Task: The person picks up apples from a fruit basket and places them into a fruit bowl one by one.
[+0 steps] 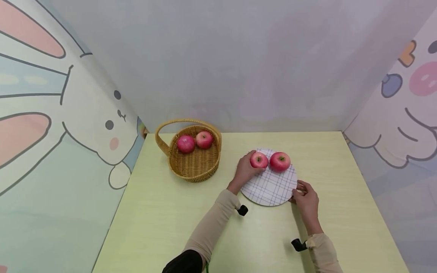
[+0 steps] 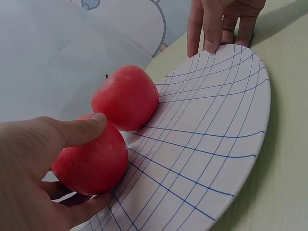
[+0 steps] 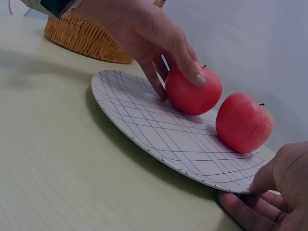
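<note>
On the right half of the table lies a round white plate (image 1: 269, 187) with a blue checked pattern. My left hand (image 1: 246, 168) grips a red apple (image 1: 258, 160) at the plate's far left, thumb on one side and fingers curled round the other. A second red apple (image 1: 280, 162) sits on the plate just to its right. At the plate's right edge, my right hand (image 1: 307, 199) pinches the rim, thumb on top and fingers underneath, as the right wrist view shows. Both apples stand upright, stems up.
A wicker basket (image 1: 194, 176) with a tall handle stands at the back left, holding two red apples, one at its left (image 1: 186, 144) and one at its right (image 1: 204, 140). Cloth walls with cartoon animals close off the table (image 1: 164, 220) at the back and both sides.
</note>
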Demonstrator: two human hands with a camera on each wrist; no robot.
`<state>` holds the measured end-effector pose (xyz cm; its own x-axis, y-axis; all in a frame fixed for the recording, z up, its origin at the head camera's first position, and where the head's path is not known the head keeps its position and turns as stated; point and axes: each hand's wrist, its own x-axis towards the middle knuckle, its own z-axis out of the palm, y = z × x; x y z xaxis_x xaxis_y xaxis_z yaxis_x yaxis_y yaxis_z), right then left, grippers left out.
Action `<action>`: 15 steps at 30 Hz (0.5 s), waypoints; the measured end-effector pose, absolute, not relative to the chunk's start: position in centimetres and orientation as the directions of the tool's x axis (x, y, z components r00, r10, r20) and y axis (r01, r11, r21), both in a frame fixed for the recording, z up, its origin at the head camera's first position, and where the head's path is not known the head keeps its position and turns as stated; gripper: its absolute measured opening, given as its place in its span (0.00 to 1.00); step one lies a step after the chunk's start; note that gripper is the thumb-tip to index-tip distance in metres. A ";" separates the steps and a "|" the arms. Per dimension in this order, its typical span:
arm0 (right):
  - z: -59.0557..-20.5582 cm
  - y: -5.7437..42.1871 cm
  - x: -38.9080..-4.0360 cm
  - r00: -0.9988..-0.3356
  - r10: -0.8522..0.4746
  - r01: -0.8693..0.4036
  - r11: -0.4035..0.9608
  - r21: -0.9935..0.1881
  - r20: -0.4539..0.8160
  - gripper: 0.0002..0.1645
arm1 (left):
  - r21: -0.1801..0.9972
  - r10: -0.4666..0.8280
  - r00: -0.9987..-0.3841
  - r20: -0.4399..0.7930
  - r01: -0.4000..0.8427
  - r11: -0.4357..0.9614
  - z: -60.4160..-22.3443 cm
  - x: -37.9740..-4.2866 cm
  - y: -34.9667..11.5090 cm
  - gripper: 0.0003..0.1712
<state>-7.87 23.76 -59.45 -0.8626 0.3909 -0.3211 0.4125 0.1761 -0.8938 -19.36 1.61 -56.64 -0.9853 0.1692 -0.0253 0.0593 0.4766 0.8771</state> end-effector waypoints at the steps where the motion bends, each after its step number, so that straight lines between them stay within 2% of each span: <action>1: -59.5 23.8 -7.9 -0.863 0.390 0.413 0.176 -0.894 -0.321 0.34 | 0.873 0.170 -0.985 -0.030 0.057 0.484 -56.7 -19.4 1.6 0.48; 9: -59.3 23.7 -7.8 -0.864 0.387 0.408 0.163 -0.898 -0.322 0.34 | 0.865 0.177 -0.984 -0.034 0.059 0.499 -56.8 -19.4 1.4 0.48; 15: -59.2 23.6 -7.9 -0.866 0.388 0.399 0.158 -0.903 -0.314 0.33 | 0.850 0.170 -0.982 -0.081 0.021 0.526 -56.6 -19.6 1.4 0.51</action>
